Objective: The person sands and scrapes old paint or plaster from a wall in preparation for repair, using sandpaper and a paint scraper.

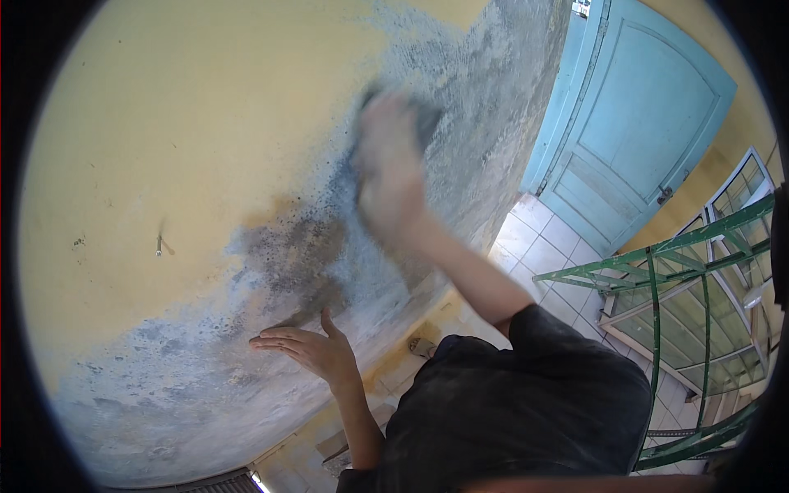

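A yellow painted wall fills the left and middle, its lower part worn to grey and blue-white patches with dark spots. My right hand, blurred by motion, is at the worn area, closed on a flat dark grey object whose kind I cannot tell. Lower and to the left, my left hand is raised near the wall with its fingers extended and thumb apart, holding nothing; whether it touches the wall is unclear. A nail or screw sticks out of the yellow paint farther left.
A light blue door stands at the upper right above white floor tiles. Green metal framework rises at my right, with glazed window frames behind it. Flat pieces lie on the floor by the wall's base.
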